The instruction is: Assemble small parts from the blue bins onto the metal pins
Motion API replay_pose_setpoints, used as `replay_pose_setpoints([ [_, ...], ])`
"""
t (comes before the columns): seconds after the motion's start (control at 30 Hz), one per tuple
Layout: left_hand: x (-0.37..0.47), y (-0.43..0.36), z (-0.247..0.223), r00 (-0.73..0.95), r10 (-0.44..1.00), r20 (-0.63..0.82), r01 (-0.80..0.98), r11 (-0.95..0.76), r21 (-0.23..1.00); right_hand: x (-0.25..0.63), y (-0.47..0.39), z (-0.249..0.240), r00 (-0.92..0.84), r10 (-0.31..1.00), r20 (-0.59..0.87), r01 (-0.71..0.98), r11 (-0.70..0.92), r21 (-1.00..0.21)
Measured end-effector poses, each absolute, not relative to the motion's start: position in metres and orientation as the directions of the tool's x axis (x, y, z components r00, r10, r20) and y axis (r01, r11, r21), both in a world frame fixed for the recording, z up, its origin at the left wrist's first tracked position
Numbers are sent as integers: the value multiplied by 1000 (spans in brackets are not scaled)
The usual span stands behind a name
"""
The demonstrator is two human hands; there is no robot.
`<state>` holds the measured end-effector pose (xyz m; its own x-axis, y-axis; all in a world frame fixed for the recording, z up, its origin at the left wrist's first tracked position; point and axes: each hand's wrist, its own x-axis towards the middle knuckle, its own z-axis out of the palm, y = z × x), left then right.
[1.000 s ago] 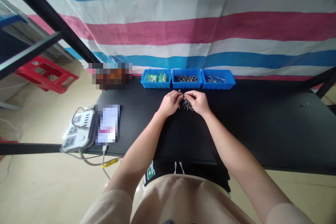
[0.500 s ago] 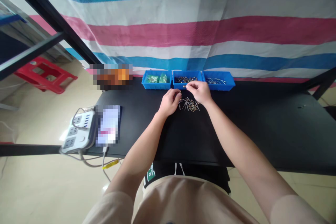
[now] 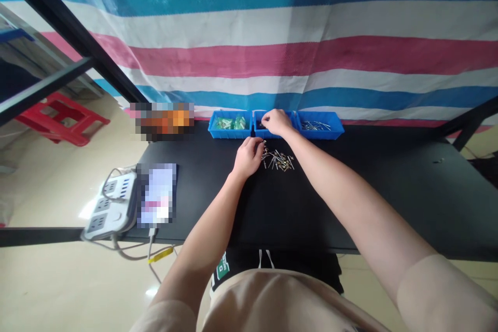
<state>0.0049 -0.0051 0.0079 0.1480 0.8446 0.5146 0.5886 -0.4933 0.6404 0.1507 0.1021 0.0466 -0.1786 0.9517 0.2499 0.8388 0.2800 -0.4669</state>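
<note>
My left hand [image 3: 249, 156] is closed at the left edge of a pile of small metal parts [image 3: 282, 160], its fingertips pinched on a small metal piece. My right hand [image 3: 276, 122] reaches over the middle blue bin [image 3: 267, 134], fingers bent together at its contents; what they grip, if anything, is too small to tell. The right blue bin [image 3: 337, 129] holds thin metal pins. In the left blue bin [image 3: 230, 134] lie green-tinted bags with small parts.
A black table [image 3: 373, 192] carries a white power strip [image 3: 112, 205] and a blurred-out flat item [image 3: 157, 194] at left. Small bits [image 3: 439, 161] lie far right. A red stool [image 3: 62, 119] stands on the floor.
My right hand has moved left and forward over the middle bin. My left hand stays beside the pile. The whole view has shifted slightly.
</note>
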Motion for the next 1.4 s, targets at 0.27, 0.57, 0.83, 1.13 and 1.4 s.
replay_pose_setpoints([
  [0.27,5,-7,11,162,851,500,584,-491,646,141,103,51,-207,973,107,861,233,-453],
  [0.57,6,-4,6,148,859,490,602,-471,645,156,61,46,-205,880,428,797,404,-449],
  [0.83,8,-3,3,167,867,470,608,-466,643,170,6,16,-169,896,411,803,367,-469],
  [1.13,8,-5,4,193,871,452,623,-465,630,173,-5,-2,-187,930,317,877,303,-372],
  [1.4,9,-6,4,226,880,418,643,-457,614,173,-4,-7,-200,934,296,869,309,-387],
])
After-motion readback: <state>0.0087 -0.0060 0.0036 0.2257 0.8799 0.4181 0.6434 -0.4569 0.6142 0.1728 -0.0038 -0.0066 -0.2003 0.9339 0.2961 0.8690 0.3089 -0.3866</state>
